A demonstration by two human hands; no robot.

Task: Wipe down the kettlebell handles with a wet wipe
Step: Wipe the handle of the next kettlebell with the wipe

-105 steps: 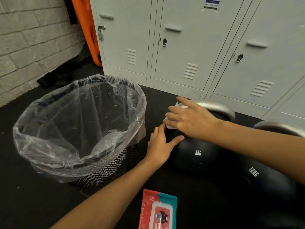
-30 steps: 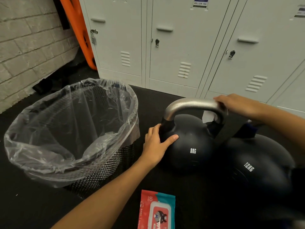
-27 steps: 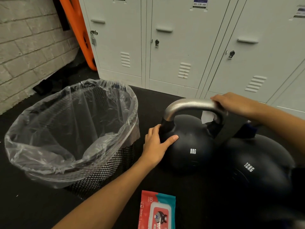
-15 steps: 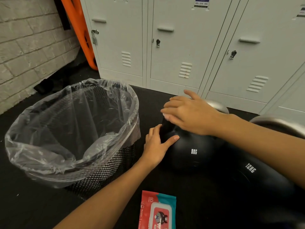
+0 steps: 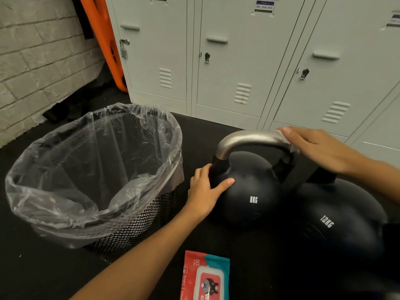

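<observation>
A black 8KG kettlebell (image 5: pixel 249 198) with a silver handle (image 5: pixel 244 140) stands on the dark floor. My left hand (image 5: pixel 205 189) rests against its left shoulder, fingers straight, thumb on the ball. My right hand (image 5: pixel 318 148) grips the right end of the handle with a white wet wipe (image 5: pixel 289 140) wrapped under the fingers. A black 12KG kettlebell (image 5: pixel 337 221) stands just right of the first; its handle is hidden behind my right arm.
A black mesh bin (image 5: pixel 138 226) lined with a clear plastic bag (image 5: pixel 86 169) stands left of the kettlebells. A red and teal wet wipe pack (image 5: pixel 205 278) lies on the floor near me. Grey lockers (image 5: pixel 238 61) stand behind, with a brick wall at the left.
My right hand slid with the wipe from the left end of the handle to its right end. My left hand stayed on the kettlebell.
</observation>
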